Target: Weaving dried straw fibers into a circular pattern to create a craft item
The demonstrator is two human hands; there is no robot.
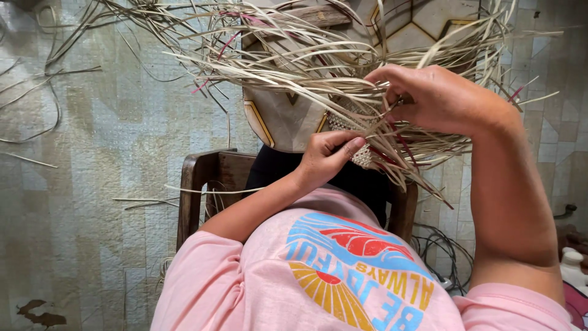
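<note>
Because the woven piece (361, 153) must stay taut while strands are worked, the left hand (327, 156) pinches its finished edge, grip closed on the weave above the lap. Just beyond, the right hand (438, 98) has its grip closed on loose straw strips (294, 61) (fingertips partly hidden). Farther off stand a wooden chair (211, 184) and the tiled floor (92, 153); no container shows.

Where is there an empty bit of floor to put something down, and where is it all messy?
The barest patch is the woven mat left of the wooden stool, below the loose strips. Only a few stray strips cross it. It is crowded up top, where the left hand and right hand work in the tangle of straw strips, and by the cables at right.
</note>
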